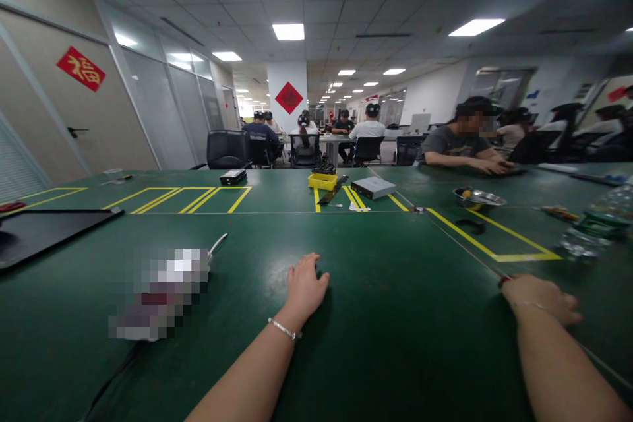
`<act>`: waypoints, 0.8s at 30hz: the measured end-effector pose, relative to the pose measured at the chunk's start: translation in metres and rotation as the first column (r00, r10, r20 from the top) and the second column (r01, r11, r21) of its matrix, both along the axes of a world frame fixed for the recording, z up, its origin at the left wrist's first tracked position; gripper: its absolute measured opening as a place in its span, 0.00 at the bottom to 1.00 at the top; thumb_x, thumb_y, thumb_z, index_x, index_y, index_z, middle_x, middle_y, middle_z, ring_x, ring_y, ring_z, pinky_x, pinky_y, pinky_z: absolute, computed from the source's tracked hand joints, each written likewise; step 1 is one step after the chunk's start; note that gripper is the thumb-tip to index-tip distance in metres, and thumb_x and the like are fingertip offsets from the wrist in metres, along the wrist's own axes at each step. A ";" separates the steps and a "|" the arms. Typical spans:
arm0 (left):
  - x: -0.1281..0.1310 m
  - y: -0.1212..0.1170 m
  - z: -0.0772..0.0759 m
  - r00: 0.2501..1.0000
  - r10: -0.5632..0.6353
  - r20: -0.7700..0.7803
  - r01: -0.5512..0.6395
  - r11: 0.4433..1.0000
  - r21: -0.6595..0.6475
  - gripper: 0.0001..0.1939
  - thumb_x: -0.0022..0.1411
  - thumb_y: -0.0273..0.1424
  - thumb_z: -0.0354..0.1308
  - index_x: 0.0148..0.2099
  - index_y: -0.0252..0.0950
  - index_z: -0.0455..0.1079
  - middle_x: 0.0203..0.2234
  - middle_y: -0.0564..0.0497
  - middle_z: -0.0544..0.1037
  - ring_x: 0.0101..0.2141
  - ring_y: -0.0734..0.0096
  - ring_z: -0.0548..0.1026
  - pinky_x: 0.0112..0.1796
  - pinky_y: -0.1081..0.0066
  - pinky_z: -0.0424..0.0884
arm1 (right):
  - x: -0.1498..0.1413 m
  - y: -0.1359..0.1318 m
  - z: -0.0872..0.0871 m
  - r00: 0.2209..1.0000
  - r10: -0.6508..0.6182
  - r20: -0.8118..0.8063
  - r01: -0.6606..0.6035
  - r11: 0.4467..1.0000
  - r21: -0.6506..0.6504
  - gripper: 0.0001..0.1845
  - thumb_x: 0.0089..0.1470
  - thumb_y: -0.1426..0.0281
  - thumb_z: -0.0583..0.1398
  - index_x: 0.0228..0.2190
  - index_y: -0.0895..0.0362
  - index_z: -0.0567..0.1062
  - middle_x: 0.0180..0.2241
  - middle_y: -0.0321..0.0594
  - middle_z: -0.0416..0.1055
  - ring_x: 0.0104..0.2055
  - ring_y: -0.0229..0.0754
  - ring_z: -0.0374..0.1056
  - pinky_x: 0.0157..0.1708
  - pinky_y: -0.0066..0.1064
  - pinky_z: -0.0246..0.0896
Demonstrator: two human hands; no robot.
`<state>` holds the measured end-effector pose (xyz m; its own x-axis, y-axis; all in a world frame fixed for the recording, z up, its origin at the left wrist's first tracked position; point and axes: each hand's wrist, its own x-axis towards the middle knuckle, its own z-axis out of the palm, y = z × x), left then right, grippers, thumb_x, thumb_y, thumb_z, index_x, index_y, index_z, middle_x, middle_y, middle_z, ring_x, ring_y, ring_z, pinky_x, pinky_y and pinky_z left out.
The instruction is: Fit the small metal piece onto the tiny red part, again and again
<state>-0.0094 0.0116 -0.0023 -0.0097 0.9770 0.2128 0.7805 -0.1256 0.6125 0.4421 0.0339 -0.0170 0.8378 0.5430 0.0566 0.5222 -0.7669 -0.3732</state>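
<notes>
My left hand (306, 287) rests palm down on the green table (395, 343), its fingers loosely apart and nothing visible in it. A silvery bracelet (284, 330) circles that wrist. Farther right, my right hand (541, 297) is curled low over the tabletop. A small dark-red tip shows at its thumb side; the rest of whatever it grips is hidden. To the left of my left hand lies a long pale object (171, 290), blurred out, with a short white lead at its far end and a black cord at its near end.
A black tray-like panel (49, 234) lies far left. Beyond are a yellow bin (322, 181), a silver drive-like box (373, 187), a metal bowl (487, 198), a plastic bottle (601, 221) and yellow tape outlines (527, 257). A co-worker (459, 142) sits across at right.
</notes>
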 end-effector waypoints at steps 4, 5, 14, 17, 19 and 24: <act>0.000 0.000 -0.001 1.000 -0.014 0.012 0.014 1.000 0.002 0.22 0.52 0.32 0.49 0.50 0.38 0.57 0.51 0.46 0.62 0.52 0.63 0.57 0.52 0.53 0.42 | -0.016 -0.006 0.010 0.991 0.060 0.119 -0.068 0.995 0.066 0.21 0.38 0.69 0.54 0.36 0.65 0.72 0.41 0.69 0.59 0.47 0.67 0.51 0.31 0.51 0.47; 0.000 0.000 -0.001 1.000 -0.017 0.013 0.017 1.000 0.007 0.22 0.52 0.32 0.49 0.50 0.38 0.57 0.51 0.46 0.62 0.52 0.64 0.57 0.52 0.53 0.42 | -0.024 -0.005 0.014 0.973 0.128 0.191 -0.149 0.984 0.098 0.22 0.40 0.68 0.52 0.37 0.66 0.71 0.42 0.68 0.59 0.47 0.66 0.52 0.32 0.51 0.48; 0.002 -0.001 -0.001 0.993 -0.119 -0.026 0.119 0.993 0.008 0.24 0.52 0.31 0.48 0.53 0.39 0.55 0.54 0.49 0.57 0.55 0.65 0.51 0.53 0.56 0.43 | -0.198 0.014 0.035 0.340 0.837 0.429 -0.919 0.393 -0.037 0.25 0.52 0.65 0.42 0.48 0.62 0.63 0.51 0.46 0.57 0.54 0.45 0.47 0.51 0.39 0.42; 0.002 -0.003 0.001 0.982 -0.188 -0.024 0.188 0.982 -0.001 0.25 0.53 0.31 0.47 0.55 0.40 0.53 0.55 0.50 0.56 0.54 0.68 0.53 0.53 0.59 0.45 | -0.261 -0.009 0.030 0.136 0.958 0.252 -0.978 0.171 -0.122 0.27 0.51 0.59 0.44 0.53 0.52 0.55 0.56 0.40 0.47 0.58 0.48 0.38 0.51 0.46 0.39; 0.003 -0.004 0.002 0.972 -0.233 -0.034 0.232 0.973 -0.017 0.24 0.53 0.30 0.46 0.54 0.41 0.53 0.54 0.51 0.58 0.54 0.69 0.55 0.54 0.59 0.44 | -0.285 -0.023 0.025 0.033 0.989 0.142 -0.987 0.055 -0.151 0.27 0.51 0.56 0.44 0.53 0.47 0.53 0.57 0.37 0.44 0.58 0.49 0.37 0.51 0.49 0.37; 0.004 -0.005 0.003 0.968 -0.250 -0.028 0.249 0.968 -0.010 0.22 0.53 0.30 0.47 0.53 0.42 0.56 0.52 0.52 0.62 0.52 0.69 0.58 0.54 0.58 0.43 | -0.266 -0.014 0.028 0.060 0.980 0.188 -0.987 0.087 -0.137 0.24 0.51 0.58 0.44 0.51 0.46 0.58 0.53 0.38 0.54 0.56 0.47 0.45 0.51 0.48 0.38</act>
